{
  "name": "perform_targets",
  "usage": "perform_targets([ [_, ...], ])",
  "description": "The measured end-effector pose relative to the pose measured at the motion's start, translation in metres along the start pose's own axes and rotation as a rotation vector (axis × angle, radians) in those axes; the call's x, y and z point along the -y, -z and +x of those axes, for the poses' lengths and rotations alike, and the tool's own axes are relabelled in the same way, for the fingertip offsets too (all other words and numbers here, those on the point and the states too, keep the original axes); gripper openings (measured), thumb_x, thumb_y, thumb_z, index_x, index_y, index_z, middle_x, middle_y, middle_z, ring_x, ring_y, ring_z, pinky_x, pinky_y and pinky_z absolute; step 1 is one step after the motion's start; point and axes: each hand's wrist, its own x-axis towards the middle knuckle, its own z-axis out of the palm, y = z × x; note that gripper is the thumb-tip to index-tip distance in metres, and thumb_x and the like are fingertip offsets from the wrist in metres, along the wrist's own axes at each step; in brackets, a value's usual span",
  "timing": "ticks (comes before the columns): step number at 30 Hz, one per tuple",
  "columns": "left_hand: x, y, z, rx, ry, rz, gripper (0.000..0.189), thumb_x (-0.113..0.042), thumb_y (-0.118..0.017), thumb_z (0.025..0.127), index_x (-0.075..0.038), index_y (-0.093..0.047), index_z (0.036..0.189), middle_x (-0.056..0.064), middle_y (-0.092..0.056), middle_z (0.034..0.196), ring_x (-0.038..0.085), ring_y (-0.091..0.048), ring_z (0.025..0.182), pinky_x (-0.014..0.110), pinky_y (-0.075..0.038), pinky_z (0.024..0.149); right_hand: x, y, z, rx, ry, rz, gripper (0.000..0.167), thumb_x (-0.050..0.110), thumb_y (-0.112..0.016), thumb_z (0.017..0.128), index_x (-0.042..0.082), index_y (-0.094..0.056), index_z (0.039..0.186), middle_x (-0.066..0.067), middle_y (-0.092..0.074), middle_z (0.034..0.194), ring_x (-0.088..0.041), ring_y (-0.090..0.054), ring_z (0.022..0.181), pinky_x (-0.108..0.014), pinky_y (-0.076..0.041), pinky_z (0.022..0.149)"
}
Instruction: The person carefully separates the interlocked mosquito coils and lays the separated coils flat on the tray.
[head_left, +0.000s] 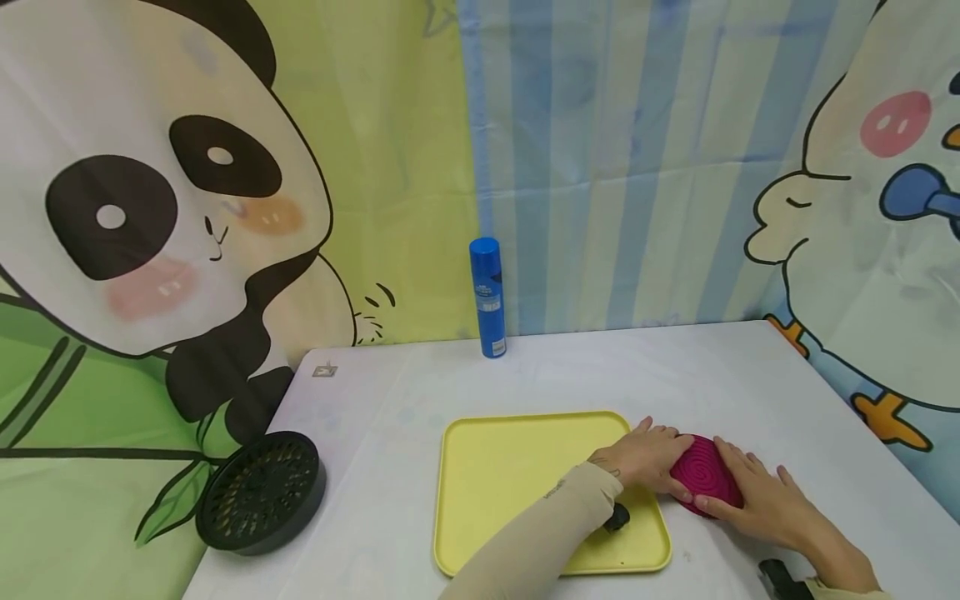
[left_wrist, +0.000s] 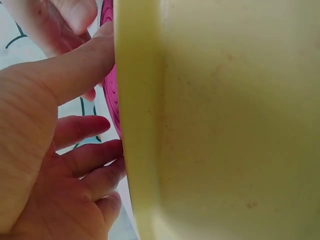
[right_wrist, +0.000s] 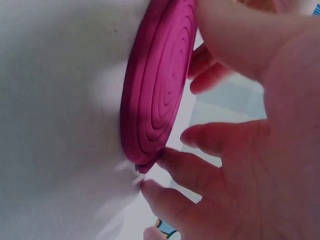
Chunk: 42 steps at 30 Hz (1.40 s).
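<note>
A flat, round magenta disc with concentric rings [head_left: 703, 468] lies on the white table, just right of the yellow tray. My left hand [head_left: 643, 460] reaches across the tray's right side and touches the disc's left edge with thumb and fingers. On the opposite edge, the extended fingers and thumb of my right hand [head_left: 772, 507] rest against it. The right wrist view shows the disc [right_wrist: 157, 95] low on the table, with the right fingers spread along its rim. In the left wrist view the tray wall hides most of the disc [left_wrist: 111, 100].
The yellow tray [head_left: 525, 492] takes up the table's middle. A blue spray can [head_left: 489, 300] stands upright at the back edge. A round black basket with a slotted base [head_left: 262, 492] sits at the left edge. Printed curtains [head_left: 600, 167] hang behind the white table [head_left: 375, 467].
</note>
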Motion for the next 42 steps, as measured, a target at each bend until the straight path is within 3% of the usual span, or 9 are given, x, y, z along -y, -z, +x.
perform_targets([
  [6, 0.0, -0.001, 0.0, -0.019, -0.007, -0.035, 0.077, -0.059, -0.075, 0.084, -0.034, -0.043, 0.15, -0.02, -0.053, 0.139, -0.006, -0.043, 0.133, 0.024, -0.019, 0.123, -0.005, -0.003, -0.001, -0.02, 0.051, 0.022, 0.12, 0.058, -0.085, 0.069, -0.012, -0.03, 0.149, -0.04, -0.043, 0.144, -0.065, -0.038, 0.129, -0.087, -0.022, 0.095],
  [12, -0.001, 0.002, -0.003, -0.027, -0.009, -0.062, 0.079, -0.055, -0.078, 0.082, -0.036, -0.043, 0.15, -0.02, -0.054, 0.135, -0.006, -0.044, 0.13, 0.023, -0.021, 0.123, 0.0, 0.001, 0.002, -0.05, 0.039, 0.054, 0.131, 0.059, -0.089, 0.063, -0.008, -0.021, 0.154, -0.039, -0.046, 0.142, -0.058, -0.046, 0.125, -0.089, -0.027, 0.088],
  [14, -0.002, 0.004, -0.004, -0.036, -0.01, -0.081, 0.08, -0.053, -0.079, 0.082, -0.036, -0.043, 0.151, -0.018, -0.053, 0.135, -0.005, -0.043, 0.13, 0.024, -0.023, 0.122, 0.002, 0.003, 0.001, -0.048, 0.032, 0.076, 0.135, 0.058, -0.09, 0.062, -0.006, -0.017, 0.156, -0.039, -0.044, 0.142, -0.057, -0.047, 0.123, -0.086, -0.034, 0.087],
  [19, -0.002, 0.005, -0.009, -0.05, 0.022, -0.148, 0.081, -0.05, -0.08, 0.082, -0.04, -0.041, 0.152, -0.013, -0.047, 0.141, -0.002, -0.047, 0.124, 0.017, -0.039, 0.107, 0.007, 0.005, -0.001, -0.04, 0.009, 0.131, 0.137, 0.051, -0.093, 0.061, -0.004, -0.012, 0.157, -0.04, -0.039, 0.142, -0.056, -0.049, 0.12, -0.073, -0.049, 0.083],
  [23, -0.001, 0.006, -0.012, -0.067, 0.032, -0.196, 0.08, -0.048, -0.082, 0.082, -0.041, -0.042, 0.151, -0.011, -0.044, 0.142, -0.002, -0.049, 0.117, 0.012, -0.044, 0.092, 0.01, 0.005, -0.001, -0.064, 0.0, 0.145, 0.134, 0.044, -0.095, 0.061, -0.005, -0.016, 0.157, -0.041, -0.038, 0.141, -0.058, -0.048, 0.117, -0.07, -0.052, 0.081],
  [32, 0.0, 0.005, -0.012, -0.108, -0.003, -0.238, 0.078, -0.042, -0.083, 0.082, -0.038, -0.045, 0.15, -0.01, -0.043, 0.141, -0.001, -0.045, 0.118, 0.01, -0.042, 0.091, 0.011, 0.003, -0.006, -0.123, 0.025, 0.179, 0.128, 0.032, -0.097, 0.063, -0.008, -0.018, 0.155, -0.039, -0.038, 0.137, -0.056, -0.047, 0.117, -0.066, -0.053, 0.086],
  [42, 0.007, 0.013, -0.017, -0.167, -0.053, -0.25, 0.071, -0.031, -0.078, 0.088, -0.034, -0.046, 0.151, -0.009, -0.043, 0.144, -0.001, -0.047, 0.122, 0.007, -0.04, 0.095, 0.007, 0.014, -0.008, -0.098, -0.041, 0.197, 0.126, 0.031, -0.094, 0.067, -0.005, -0.014, 0.157, -0.044, -0.037, 0.134, -0.06, -0.044, 0.116, -0.068, -0.051, 0.086],
])
